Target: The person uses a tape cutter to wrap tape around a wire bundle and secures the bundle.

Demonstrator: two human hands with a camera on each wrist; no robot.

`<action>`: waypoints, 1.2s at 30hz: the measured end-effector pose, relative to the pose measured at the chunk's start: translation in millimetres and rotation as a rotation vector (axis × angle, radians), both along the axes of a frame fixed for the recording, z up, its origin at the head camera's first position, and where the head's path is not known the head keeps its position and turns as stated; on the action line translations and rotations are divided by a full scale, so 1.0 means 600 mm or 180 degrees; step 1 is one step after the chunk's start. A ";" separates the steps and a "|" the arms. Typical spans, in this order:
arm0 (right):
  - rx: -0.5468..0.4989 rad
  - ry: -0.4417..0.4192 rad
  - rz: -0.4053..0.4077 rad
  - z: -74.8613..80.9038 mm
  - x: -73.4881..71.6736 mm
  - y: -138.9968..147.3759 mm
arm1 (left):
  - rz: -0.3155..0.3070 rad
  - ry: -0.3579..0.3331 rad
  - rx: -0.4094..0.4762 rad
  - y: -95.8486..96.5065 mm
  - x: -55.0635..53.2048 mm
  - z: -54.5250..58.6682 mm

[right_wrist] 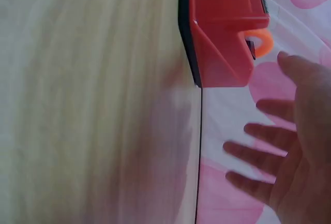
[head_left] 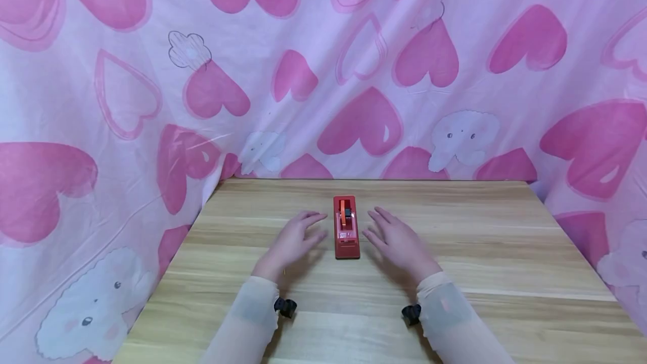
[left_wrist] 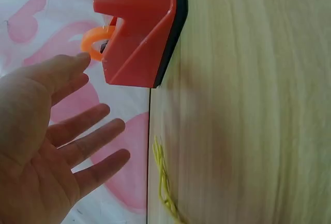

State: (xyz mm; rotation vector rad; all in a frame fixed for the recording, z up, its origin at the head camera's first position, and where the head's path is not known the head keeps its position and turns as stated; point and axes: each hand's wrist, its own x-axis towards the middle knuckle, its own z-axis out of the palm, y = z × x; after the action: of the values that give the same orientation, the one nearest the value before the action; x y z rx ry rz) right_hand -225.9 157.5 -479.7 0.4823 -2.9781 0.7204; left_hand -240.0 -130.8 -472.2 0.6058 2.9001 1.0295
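A red tape dispenser [head_left: 347,249] with a black base stands on the wooden table, between the two hands. An orange ring [left_wrist: 90,42], which looks like a tape core or thin roll, sits in its slot. To its left, my left hand [head_left: 295,240] hovers with spread fingers and holds nothing; in the left wrist view the thumb tip comes close to the ring. My right hand [head_left: 401,243] is on the other side, fingers apart and holding nothing. The right wrist view shows the right thumb [right_wrist: 297,66] near the ring, apart from the dispenser [right_wrist: 222,53].
The wooden table [head_left: 455,206] extends on both sides of the dispenser. A pink cloth [head_left: 303,27] with hearts hangs behind and beside it. Yellow strings [left_wrist: 164,182] dangle near the left wrist. Each wrist wears a small black device, such as the left one [head_left: 286,307].
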 end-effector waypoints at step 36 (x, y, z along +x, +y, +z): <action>-0.0819 0.0007 0.0295 -0.022 0.012 -0.042 | -0.0190 -0.0237 0.0254 0.047 0.020 -0.017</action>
State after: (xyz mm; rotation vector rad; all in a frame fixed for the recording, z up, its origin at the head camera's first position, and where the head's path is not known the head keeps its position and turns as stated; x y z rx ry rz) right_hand -218.6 132.3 -493.2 0.6044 -2.8179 1.0910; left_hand -228.3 -102.9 -482.7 0.6384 2.7712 1.1392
